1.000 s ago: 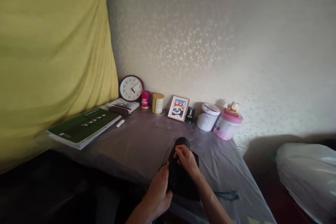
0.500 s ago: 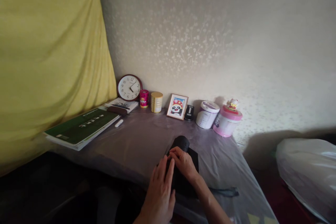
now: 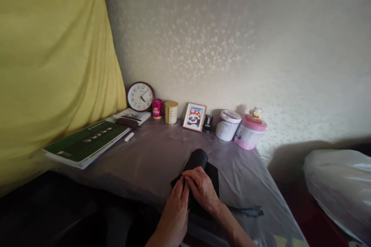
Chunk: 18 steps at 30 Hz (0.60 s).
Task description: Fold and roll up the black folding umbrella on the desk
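A black rolled bundle [image 3: 199, 157], soft and cloth-like, lies at the front of the table, its rounded end pointing away from me. Dark flat flaps spread out at its sides; its exact kind I cannot make out. My right hand [image 3: 203, 188] lies over the top of the roll with its fingers curled onto it. From the left, my left hand [image 3: 176, 204] presses against the near part, fingers together and tips meeting those of my right hand. A dark strip [image 3: 251, 211] sticks out to the right of my right forearm. Both hands hide much of the bundle.
Along the wall stand a clock [image 3: 141, 97], a pink can [image 3: 157, 109], a yellow can [image 3: 171, 112], a framed panda picture [image 3: 194, 117], a stapler-like black object [image 3: 208, 123] and two tubs [image 3: 228, 125]. Green books [image 3: 84, 141] lie left, beside a yellow curtain [image 3: 58, 65].
My left hand's spread fingers have drawn in and closed on the bundle. My right hand has shifted slightly down and left over the roll. The view has turned a little.
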{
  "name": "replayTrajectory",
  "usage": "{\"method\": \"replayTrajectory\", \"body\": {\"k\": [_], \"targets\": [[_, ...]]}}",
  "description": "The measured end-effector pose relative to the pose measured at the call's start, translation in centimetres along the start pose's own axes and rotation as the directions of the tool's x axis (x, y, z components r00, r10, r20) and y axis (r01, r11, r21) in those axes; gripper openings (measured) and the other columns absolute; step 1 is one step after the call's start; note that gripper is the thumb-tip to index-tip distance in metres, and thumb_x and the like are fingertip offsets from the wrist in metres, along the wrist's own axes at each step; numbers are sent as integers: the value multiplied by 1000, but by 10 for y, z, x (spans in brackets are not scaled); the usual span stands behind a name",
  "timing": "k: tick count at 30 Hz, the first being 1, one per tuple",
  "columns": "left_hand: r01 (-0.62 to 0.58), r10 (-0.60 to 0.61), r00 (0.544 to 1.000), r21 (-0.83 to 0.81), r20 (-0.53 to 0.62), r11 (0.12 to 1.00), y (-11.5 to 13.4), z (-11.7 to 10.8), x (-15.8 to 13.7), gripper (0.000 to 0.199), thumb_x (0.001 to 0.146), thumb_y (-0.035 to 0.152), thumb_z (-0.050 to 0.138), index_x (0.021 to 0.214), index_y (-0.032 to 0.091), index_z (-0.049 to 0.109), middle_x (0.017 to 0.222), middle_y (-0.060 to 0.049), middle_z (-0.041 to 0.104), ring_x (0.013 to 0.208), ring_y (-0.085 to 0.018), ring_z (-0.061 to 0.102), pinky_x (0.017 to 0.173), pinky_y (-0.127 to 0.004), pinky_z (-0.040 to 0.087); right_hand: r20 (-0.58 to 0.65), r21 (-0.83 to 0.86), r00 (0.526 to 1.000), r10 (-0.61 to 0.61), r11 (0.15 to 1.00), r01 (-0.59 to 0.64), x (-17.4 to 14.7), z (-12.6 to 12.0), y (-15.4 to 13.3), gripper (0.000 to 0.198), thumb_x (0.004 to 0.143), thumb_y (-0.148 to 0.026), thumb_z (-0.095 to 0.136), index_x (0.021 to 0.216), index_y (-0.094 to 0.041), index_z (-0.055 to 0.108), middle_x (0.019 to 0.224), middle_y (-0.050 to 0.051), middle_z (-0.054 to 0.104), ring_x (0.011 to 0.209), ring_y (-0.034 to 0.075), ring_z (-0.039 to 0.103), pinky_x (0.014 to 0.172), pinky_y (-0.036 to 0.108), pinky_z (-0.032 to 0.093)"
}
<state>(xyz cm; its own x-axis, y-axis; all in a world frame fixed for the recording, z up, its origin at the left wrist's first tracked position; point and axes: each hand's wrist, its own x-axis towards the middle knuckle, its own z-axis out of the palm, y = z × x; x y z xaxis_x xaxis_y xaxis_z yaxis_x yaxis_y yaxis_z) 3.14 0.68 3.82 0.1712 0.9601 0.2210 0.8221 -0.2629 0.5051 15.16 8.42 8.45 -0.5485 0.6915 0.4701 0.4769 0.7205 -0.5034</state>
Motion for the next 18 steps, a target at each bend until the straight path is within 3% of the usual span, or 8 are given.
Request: {"method": "replayTrajectory", "body": {"k": [3, 6, 13, 18], "targets": [[6, -7, 1000, -41, -13, 999, -4, 7, 0, 73, 73, 1, 32, 140, 17, 8, 148, -15, 17, 136, -24, 19, 108, -45, 30, 9, -39, 995, -101, 994, 101, -5, 3, 9, 28, 93, -26, 38, 104, -22, 63, 106, 4, 67, 107, 19, 54, 95, 38, 42], [42, -43, 999, -65, -4, 997, -3, 8, 1, 77, 71, 0, 34, 140, 19, 6, 149, -12, 15, 136, -22, 19, 108, -44, 29, 34, -88, 993, -110, 990, 112, 0, 7, 27, 28, 94, -26, 37, 105, -22, 63, 111, 4, 66, 117, 20, 49, 104, 44, 32], [139, -126, 984, -99, 126, 985, 0, -9, 2, 81, 69, 0, 40, 142, 15, 9, 150, -12, 14, 137, -22, 18, 110, -41, 25, 109, -153, 988, -108, 980, 124, 33, 11, 62, 33, 95, -24, 32, 96, -24, 65, 101, 1, 69, 113, 18, 51, 105, 44, 24], [149, -130, 984, -155, 124, 977, -5, -12, 2, 85, 64, -4, 38, 142, 15, 9, 150, -11, 15, 137, -21, 18, 111, -38, 22, 91, -194, 995, -31, 980, 48, 51, 11, 78, 36, 94, -24, 32, 84, -23, 67, 91, 2, 71, 109, 19, 54, 103, 43, 26]]}}
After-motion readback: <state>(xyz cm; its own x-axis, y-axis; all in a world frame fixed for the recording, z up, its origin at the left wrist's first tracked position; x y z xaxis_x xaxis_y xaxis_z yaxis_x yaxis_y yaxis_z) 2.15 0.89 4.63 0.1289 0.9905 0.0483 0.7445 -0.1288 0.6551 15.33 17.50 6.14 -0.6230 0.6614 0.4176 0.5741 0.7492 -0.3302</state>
